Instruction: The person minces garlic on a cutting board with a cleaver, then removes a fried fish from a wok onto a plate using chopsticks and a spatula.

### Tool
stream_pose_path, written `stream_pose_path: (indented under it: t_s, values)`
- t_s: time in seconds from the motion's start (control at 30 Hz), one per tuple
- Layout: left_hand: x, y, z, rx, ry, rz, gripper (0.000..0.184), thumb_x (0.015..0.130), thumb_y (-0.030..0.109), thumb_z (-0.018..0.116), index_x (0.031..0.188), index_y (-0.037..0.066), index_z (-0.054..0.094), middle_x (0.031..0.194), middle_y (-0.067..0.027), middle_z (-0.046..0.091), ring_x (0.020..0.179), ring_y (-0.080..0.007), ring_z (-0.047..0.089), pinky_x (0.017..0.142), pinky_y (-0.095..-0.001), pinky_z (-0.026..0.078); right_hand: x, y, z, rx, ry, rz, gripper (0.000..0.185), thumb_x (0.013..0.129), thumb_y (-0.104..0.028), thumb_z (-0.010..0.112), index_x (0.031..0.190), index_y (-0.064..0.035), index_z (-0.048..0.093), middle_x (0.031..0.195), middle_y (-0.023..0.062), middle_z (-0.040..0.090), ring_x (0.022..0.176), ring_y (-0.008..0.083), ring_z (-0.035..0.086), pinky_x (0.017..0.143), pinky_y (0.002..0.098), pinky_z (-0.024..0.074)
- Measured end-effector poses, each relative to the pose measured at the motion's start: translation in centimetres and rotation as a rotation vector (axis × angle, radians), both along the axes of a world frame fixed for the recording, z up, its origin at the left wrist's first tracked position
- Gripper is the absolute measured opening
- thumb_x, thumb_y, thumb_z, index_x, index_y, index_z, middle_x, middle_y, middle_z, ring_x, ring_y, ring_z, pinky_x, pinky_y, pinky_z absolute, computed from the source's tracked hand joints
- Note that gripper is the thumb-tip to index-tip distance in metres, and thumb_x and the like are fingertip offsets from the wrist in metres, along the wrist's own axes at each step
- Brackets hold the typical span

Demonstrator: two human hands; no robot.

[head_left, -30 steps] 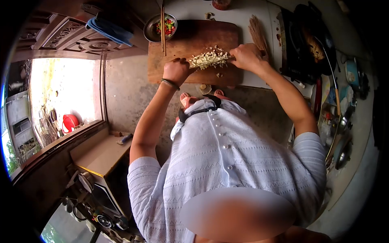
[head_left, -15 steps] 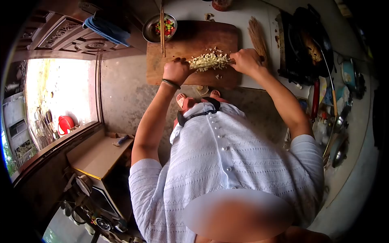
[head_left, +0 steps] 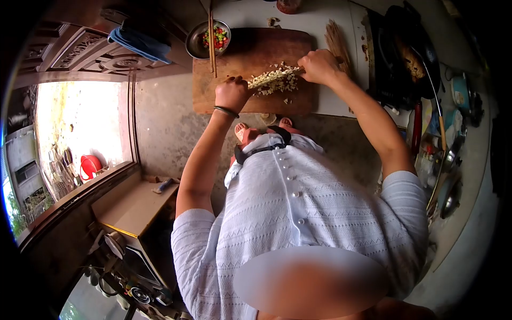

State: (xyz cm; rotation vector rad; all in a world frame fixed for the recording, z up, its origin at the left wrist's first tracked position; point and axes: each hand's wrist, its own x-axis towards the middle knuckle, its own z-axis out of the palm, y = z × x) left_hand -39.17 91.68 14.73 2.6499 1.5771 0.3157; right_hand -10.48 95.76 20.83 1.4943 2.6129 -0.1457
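Observation:
My left hand (head_left: 233,93) is closed at the left end of what looks like a knife (head_left: 273,77), seen nearly edge-on with pale bits along it. The other end is gripped by my right hand (head_left: 318,66), fingers wrapped round it. Finely chopped pale pieces, likely garlic (head_left: 280,85), lie in a heap under and around the blade. All this is on a wooden cutting board (head_left: 234,50). At the board's upper left corner, a metal bowl (head_left: 190,45) holds chopped red and green peppers (head_left: 217,38), with chopsticks (head_left: 212,53) lying across it.
Right of the board lies a straw brush (head_left: 337,42). Farther right, a dark wok (head_left: 397,48) with a long-handled ladle (head_left: 433,80) in it sits on the stove. A jar (head_left: 288,6) stands at the back. A red-handled utensil (head_left: 416,128) is near the counter's right front.
My right hand has moved slightly up and left with its end of the knife, so the blade slants more. My left hand has barely shifted.

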Motion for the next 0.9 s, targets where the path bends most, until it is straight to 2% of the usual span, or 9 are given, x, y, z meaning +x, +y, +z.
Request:
stream_pose_path:
  t_s: [0.03,0.23,0.37,0.47,0.53,0.73,0.8,0.83,0.9]
  values:
    - [0.5,0.2,0.0,-0.075,0.062,0.009,0.039,0.079,0.049,0.067,0.070,0.012,0.071,0.080,-0.0055,0.067,0.081,-0.0227,0.068,0.059,-0.0360,0.055,0.2,0.3,-0.2,-0.029,0.004,-0.027,0.016,0.069,-0.029,0.076,0.075,-0.0143,0.073,0.072,0.0114,0.070,0.071,0.0306,0.070,0.065,0.0424,0.0550]
    - [1.6,-0.1,-1.1,-0.056,0.107,0.002,0.035,0.077,0.046,0.069,0.072,0.012,0.071,0.082,-0.0039,0.067,0.083,-0.0212,0.066,0.060,-0.0373,0.055,2.3,0.5,-4.4,-0.012,0.057,-0.025,0.017,0.071,-0.030,0.074,0.077,-0.0148,0.072,0.074,0.0099,0.071,0.072,0.0297,0.070,0.065,0.0420,0.0549]
    - [0.2,-0.2,-0.3,-0.036,0.053,-0.022,0.037,0.077,0.048,0.069,0.071,0.012,0.070,0.079,-0.0033,0.066,0.081,-0.0208,0.066,0.059,-0.0373,0.054,-0.1,-1.9,0.7,-0.064,-0.031,-0.058,0.019,0.071,-0.032,0.075,0.078,-0.0150,0.071,0.070,0.0101,0.069,0.071,0.0296,0.070,0.065,0.0427,0.0544]
    - [1.0,-0.4,-0.9,0.001,0.084,-0.049,0.038,0.079,0.049,0.068,0.071,0.012,0.069,0.080,-0.0035,0.065,0.081,-0.0206,0.066,0.060,-0.0370,0.054,1.5,-1.7,-2.9,-0.015,0.031,-0.072,0.018,0.070,-0.031,0.075,0.078,-0.0150,0.072,0.069,0.0105,0.069,0.070,0.0298,0.069,0.065,0.0428,0.0543]
    - [1.5,-0.8,-1.8,0.049,0.073,-0.041,0.039,0.079,0.050,0.068,0.071,0.012,0.069,0.080,-0.0036,0.066,0.081,-0.0206,0.066,0.060,-0.0369,0.054,3.5,-0.7,-7.9,0.008,0.137,-0.032,0.017,0.069,-0.029,0.076,0.079,-0.0154,0.073,0.069,0.0108,0.069,0.070,0.0301,0.069,0.065,0.0429,0.0542]
    - [0.0,0.4,-0.2,-0.013,0.070,-0.083,0.038,0.078,0.048,0.069,0.069,0.011,0.068,0.077,-0.0038,0.064,0.079,-0.0216,0.066,0.060,-0.0361,0.054,1.9,-0.9,-5.3,-0.051,0.090,-0.061,0.018,0.070,-0.028,0.076,0.082,-0.0158,0.073,0.072,0.0115,0.069,0.072,0.0301,0.070,0.065,0.0431,0.0542]
    - [-0.7,-0.1,-0.4,0.007,0.021,-0.109,0.038,0.078,0.048,0.070,0.068,0.011,0.067,0.076,-0.0040,0.064,0.078,-0.0221,0.065,0.060,-0.0363,0.054,-0.3,-3.8,-0.2,-0.061,-0.030,-0.129,0.019,0.070,-0.029,0.076,0.083,-0.0156,0.073,0.073,0.0113,0.070,0.074,0.0299,0.070,0.065,0.0435,0.0541]
    - [-0.4,-0.4,-0.7,-0.001,0.033,-0.111,0.037,0.078,0.047,0.070,0.070,0.012,0.067,0.080,-0.0031,0.065,0.080,-0.0206,0.065,0.059,-0.0356,0.054,0.1,-4.1,-0.8,-0.053,-0.016,-0.141,0.019,0.072,-0.031,0.075,0.083,-0.0160,0.073,0.075,0.0108,0.070,0.076,0.0294,0.070,0.064,0.0438,0.0540]
    - [0.5,-0.9,-1.8,0.048,0.082,-0.126,0.035,0.078,0.047,0.069,0.072,0.012,0.067,0.083,-0.0022,0.065,0.083,-0.0194,0.065,0.059,-0.0351,0.054,2.2,-4.0,-6.0,-0.043,0.065,-0.148,0.018,0.072,-0.031,0.074,0.082,-0.0163,0.072,0.074,0.0106,0.070,0.076,0.0293,0.070,0.064,0.0437,0.0539]
